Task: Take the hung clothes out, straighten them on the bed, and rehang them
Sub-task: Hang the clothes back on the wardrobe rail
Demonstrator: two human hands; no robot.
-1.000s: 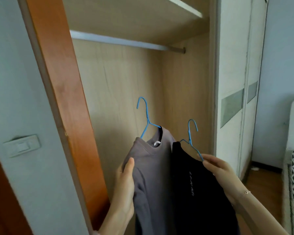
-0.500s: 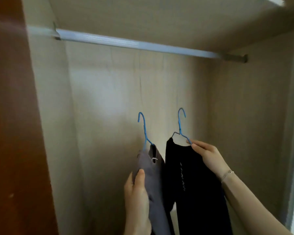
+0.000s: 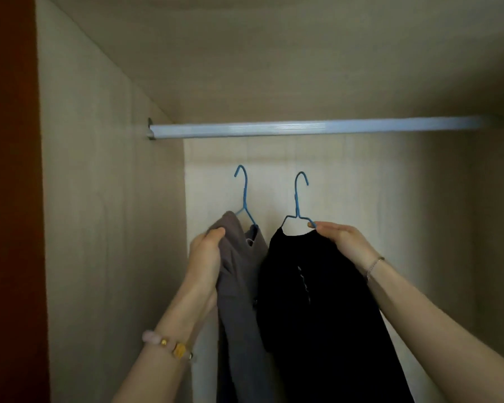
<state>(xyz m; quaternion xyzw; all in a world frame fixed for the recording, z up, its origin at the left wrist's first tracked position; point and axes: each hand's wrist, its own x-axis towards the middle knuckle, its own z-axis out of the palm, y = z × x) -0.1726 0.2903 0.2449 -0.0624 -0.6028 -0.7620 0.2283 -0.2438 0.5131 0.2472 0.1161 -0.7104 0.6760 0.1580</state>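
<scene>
Step in hand: judged to be the rehang; both garments are raised toward the rail (image 3: 303, 129) inside the wardrobe (image 3: 99, 199), neither yet hung.
Left hand (image 3: 207, 251): fingers curled round the shoulder of the grey top (image 3: 239, 286), gripping cloth and, it appears, the hanger arm beneath.
Right hand (image 3: 344, 239): fingers closed over the shoulder of the black top (image 3: 317, 315), fingertips on the bare wire of its hanger.
Grey top's hanger (image 3: 243, 193): blue wire, hook upright, below the rail and apart from it.
Black top's hanger (image 3: 298, 199): blue wire, hook upright, also below the rail and apart from it.
Garments: side by side, touching along their inner edges, hanging down between the forearms.
Hook tips: the left one turns left, the right one turns right.
Next move calls for: lifting each hook above the rail, then lowering it over; the opposed hooks probably need separate approaches.
Risk: the grey top sits bunched on its hanger and may slip.
Wrists: beaded bracelet (image 3: 172, 346) on the left, thin chain (image 3: 374, 264) on the right.
</scene>
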